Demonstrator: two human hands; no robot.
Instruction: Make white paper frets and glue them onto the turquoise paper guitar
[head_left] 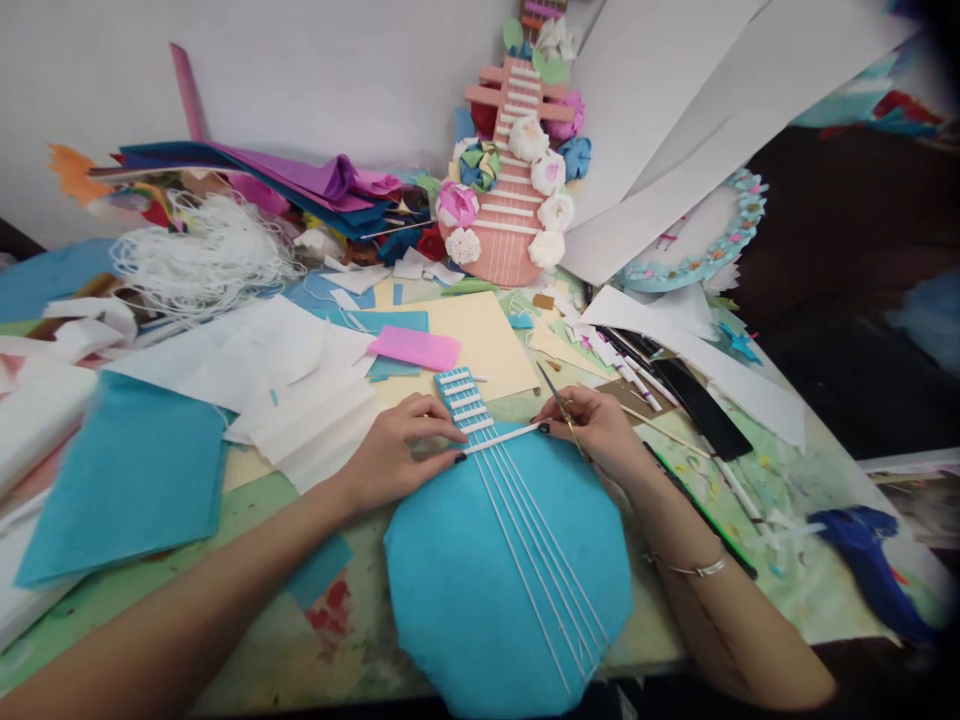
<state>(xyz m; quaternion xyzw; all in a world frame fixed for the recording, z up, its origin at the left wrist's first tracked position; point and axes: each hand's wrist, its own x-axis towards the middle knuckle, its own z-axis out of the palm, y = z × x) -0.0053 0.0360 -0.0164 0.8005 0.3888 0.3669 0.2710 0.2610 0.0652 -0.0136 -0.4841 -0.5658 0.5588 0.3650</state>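
A blue paper-covered guitar shape (442,580) lies at the table's front, white strings running down its body. Short white strips cross its narrow neck (454,378). One longer white paper strip (506,437) lies slantwise over the strings where neck meets body. My left hand (397,448) has thumb and fingertips closed at the strip's left end. At the other end, my right hand (600,428) pinches the strip between its fingertips. That same hand also holds a pair of scissors (556,394), blades pointing up and left.
A pink decorated paper guitar (510,245) leans on the wall behind. White string (206,255) is heaped at back left, near folded blue paper (135,475). Pens and a black strip (701,405) lie right, with a blue glue gun (874,565) at the right edge.
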